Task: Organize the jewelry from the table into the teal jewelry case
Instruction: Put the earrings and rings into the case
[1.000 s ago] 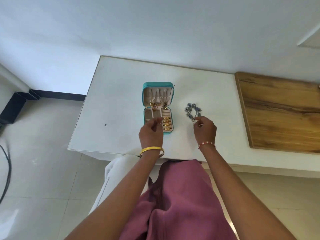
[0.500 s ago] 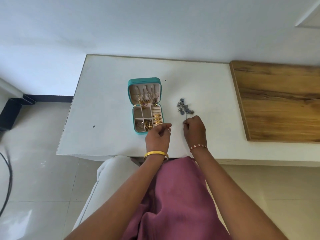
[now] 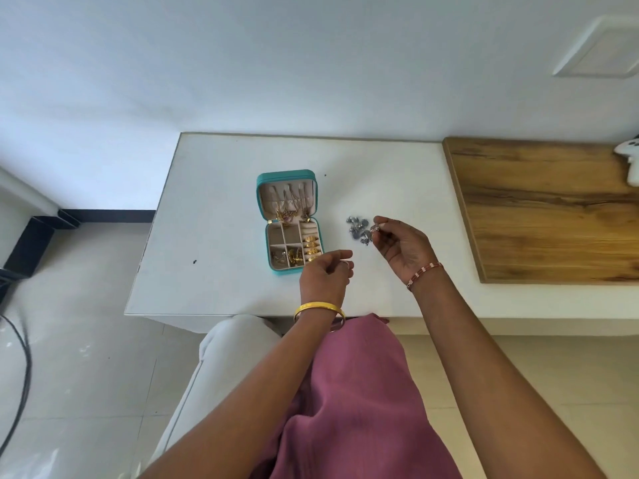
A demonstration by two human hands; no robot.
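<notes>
— White table (image 3: pixel 214 202), case (image 3: pixel 289 221) open; where's the silver?

— Pile (image 3: pixel 358 229) beside it — right hand (image 3: pixel 403 245) pinches one piece, seemingly an earring. Light, snaggy; left hand (image 3: pixel 326 274) curled, apparently empty.

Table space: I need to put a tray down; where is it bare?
White table is bare left of the teal jewelry case, and behind it. Crowded between case, silver jewelry pile and both hands.
</notes>
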